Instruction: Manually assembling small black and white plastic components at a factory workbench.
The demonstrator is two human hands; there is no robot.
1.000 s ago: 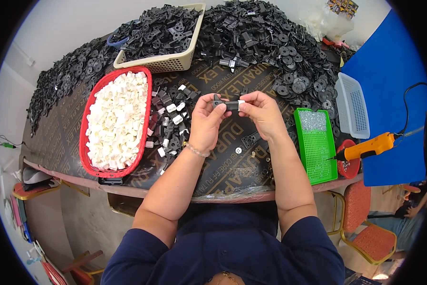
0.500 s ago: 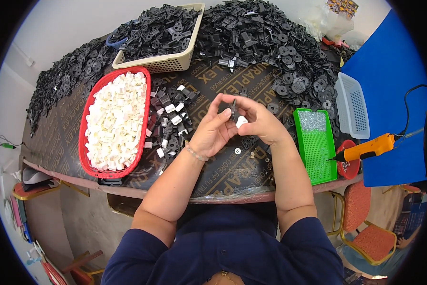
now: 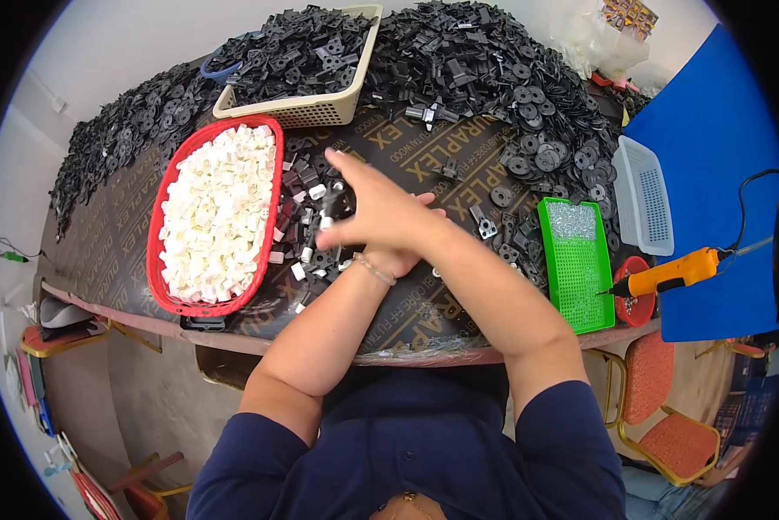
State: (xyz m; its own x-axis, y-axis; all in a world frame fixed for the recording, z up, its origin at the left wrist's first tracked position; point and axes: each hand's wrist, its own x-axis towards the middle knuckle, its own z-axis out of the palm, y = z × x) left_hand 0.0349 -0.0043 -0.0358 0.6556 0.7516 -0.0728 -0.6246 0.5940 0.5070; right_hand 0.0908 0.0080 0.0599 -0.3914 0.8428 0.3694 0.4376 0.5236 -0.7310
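Note:
My right hand reaches across to the left, thumb and fingers spread wide over a loose pile of black plastic parts with white caps. Between thumb and fingers, apart from the palm, is a motion-blurred black plastic part with a white piece by it. Under my right wrist lies my left hand, mostly hidden. Its fingertips show beyond the wrist, stretched out, and I see nothing in them. A beaded bracelet circles my left wrist.
Left stands a red basket of white caps. Behind it, a cream basket and big heaps hold black parts. To the right are a green tray of small metal pieces, an orange electric screwdriver, a red bowl and a white basket.
My right hand has swung left across my left hand and spread its fingers. The black part with the white cap, held between both hands before, has left the left hand's fingers.

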